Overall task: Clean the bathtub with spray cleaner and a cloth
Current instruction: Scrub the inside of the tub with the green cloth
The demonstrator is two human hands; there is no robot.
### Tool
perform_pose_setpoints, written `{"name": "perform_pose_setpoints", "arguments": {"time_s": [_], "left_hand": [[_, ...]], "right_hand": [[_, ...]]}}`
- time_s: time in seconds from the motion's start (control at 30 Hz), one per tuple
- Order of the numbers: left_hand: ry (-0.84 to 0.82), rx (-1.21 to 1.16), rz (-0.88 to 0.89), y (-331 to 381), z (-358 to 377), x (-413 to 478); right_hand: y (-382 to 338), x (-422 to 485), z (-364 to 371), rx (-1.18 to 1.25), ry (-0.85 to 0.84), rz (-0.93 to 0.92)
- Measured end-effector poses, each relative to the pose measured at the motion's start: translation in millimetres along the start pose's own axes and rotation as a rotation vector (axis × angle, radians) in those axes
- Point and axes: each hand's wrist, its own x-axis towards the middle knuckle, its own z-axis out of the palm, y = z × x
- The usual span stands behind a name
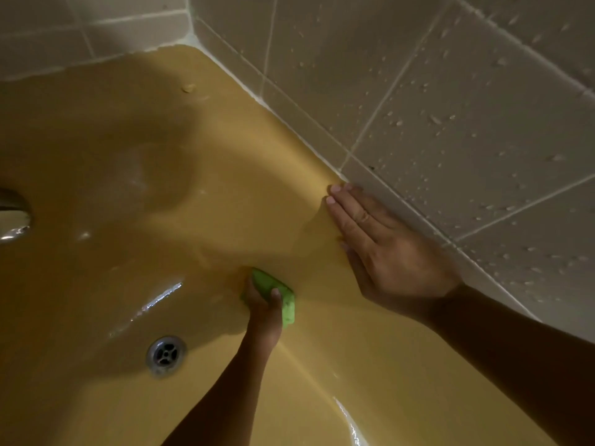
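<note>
Only one view to go on here, the head camera, looking down into the yellow bathtub [161, 156].

The green cloth [273, 284] is gripped in the left hand [262, 312], with the fingers curled round it and the thumb clamped over the top. It's pressed against the inner side wall of the tub, a bit above and to the right of the drain [166, 355]. It looks wadded or folded into a pad, though that can't be said for sure.

The right hand [386, 252] is laid flat on the tub's rim, fingers straight and together, nothing held. It sits right alongside the caulk line where the tiled wall [450, 91] starts, and looks to be used purely as a prop.

As for progress, wet streaks and glints can be seen on the tub floor near the drain and along the lower right edge, and droplets are scattered over the tiles. So the spraying or wetting is judged to be done, at least for this end. No spray bottle is in view, so that can't be confirmed.

The wiping stage seems to be in hand, partway at best. A small blob [188, 88] is left on the far rim near the corner, and the far slope looks dull rather than wiped. The floor, the rim and the area by the metal fitting [13, 214] at the left edge probably remain to be gone over, plus a rinse.
</note>
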Motion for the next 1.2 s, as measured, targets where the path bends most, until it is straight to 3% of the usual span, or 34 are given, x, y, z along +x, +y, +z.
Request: {"name": "perform_pose_setpoints", "arguments": {"time_s": [0.07,0.17,0.4,0.53,0.63,0.73,0.83,0.93,1.07,1.2], "left_hand": [[0.038,-0.014,-0.067,-0.2,2.0,-0.3],[0.070,-0.183,-0.005,24.1,18.9,-23.3],[-0.024,-0.355,0.384,118.5,48.7,-86.4],[-0.072,-0.280,0.546,108.8,46.3,-79.0],[-0.035,-0.160,0.448,64.8,36.2,-55.2],[-0.030,-0.175,0.221,30.9,18.5,-33.0],[0.051,0.077,-0.029,0.5,1.6,-5.0],[0.187,0.298,-0.095,-10.8,-15.0,12.5],[0.352,0.198,-0.103,-2.8,-19.8,32.5],[0.346,-0.167,-0.053,30.6,-4.9,32.1]], "right_hand": [[0.2,0.4,0.7,-0.005,0.003,-0.006],[0.9,0.8,1.0,-0.008,0.016,-0.016],[2.7,0.5,1.5,0.028,-0.018,-0.017],[1.7,1.0,0.3,0.028,-0.035,-0.013],[1.5,0.7,1.7,0.022,-0.009,-0.014],[1.5,0.8,1.8,0.020,-0.002,-0.012],[1.7,0.2,3.1,0.027,-0.004,-0.011],[2.8,-0.1,2.8,0.019,-0.010,-0.014],[1.3,-0.2,3.0,0.018,-0.016,-0.004],[2.3,0.2,2.6,0.015,-0.007,-0.008]]}}
